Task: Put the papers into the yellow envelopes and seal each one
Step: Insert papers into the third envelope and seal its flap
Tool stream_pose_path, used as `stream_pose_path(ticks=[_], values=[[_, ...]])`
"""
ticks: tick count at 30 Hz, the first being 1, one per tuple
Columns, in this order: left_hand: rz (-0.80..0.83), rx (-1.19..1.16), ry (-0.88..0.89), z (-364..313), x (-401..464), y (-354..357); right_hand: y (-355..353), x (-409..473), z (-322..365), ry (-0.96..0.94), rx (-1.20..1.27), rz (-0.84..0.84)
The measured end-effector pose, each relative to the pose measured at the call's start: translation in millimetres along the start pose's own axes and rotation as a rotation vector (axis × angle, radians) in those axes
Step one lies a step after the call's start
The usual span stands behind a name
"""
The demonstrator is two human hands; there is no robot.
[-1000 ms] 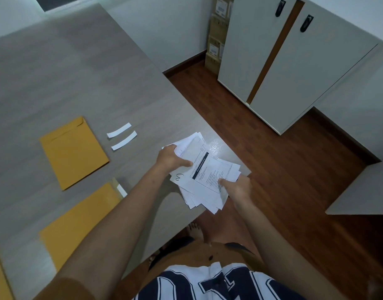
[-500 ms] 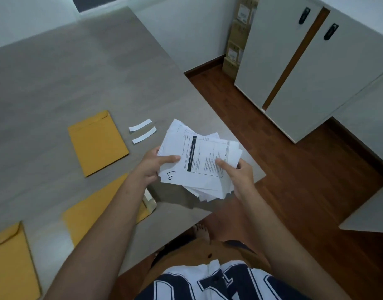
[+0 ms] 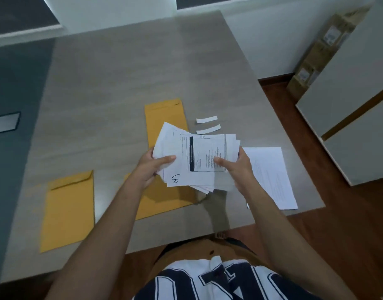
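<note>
White printed papers [image 3: 199,161], a loose fanned stack, are what we find held above the grey wood-grain worktop [image 3: 121,87], gripped at both short sides. We note the left hand [image 3: 150,167] pinching the stack's left edge, thumb on top and fingers [image 3: 153,155] curled beneath; the right hand [image 3: 236,167] pinches the right edge likewise, thumb across the top sheet. We record three yellow envelopes lying flat: a far envelope [image 3: 164,118] partly hidden behind the stack, a middle envelope [image 3: 164,200] under the left forearm, and a left envelope [image 3: 67,211] apart near the front edge. A single sheet [image 3: 270,178] lies at the right edge. Two white strips [image 3: 208,124] lie just beyond the stack.
</note>
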State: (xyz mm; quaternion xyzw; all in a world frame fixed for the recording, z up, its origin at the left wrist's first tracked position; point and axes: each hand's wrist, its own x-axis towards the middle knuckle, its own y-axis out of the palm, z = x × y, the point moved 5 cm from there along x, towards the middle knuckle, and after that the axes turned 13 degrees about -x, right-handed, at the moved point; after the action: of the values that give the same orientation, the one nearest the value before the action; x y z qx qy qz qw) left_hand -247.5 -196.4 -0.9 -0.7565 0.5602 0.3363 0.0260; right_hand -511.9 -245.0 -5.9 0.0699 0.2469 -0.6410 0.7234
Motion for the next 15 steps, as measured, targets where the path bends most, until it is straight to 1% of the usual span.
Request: stream_pose_path(ticks=[4,8,12,15], values=[[-0.03,0.118,0.044,-13.2,-14.5,-32.0,28.5,3.7,19.9,-0.077,-0.116,0.07],[-0.066,0.161,0.074,-17.9,-23.9,-61.6,49.9,6.0,30.1,-0.126,-0.168,0.142],[-0.104,0.249,0.088,-16.4,-28.6,-82.9,68.6,7.4,33.4,-0.138,-0.19,0.209],[-0.152,0.266,0.092,-10.4,-31.9,-94.5,84.0,3.2,37.5,-0.135,-0.141,0.263]])
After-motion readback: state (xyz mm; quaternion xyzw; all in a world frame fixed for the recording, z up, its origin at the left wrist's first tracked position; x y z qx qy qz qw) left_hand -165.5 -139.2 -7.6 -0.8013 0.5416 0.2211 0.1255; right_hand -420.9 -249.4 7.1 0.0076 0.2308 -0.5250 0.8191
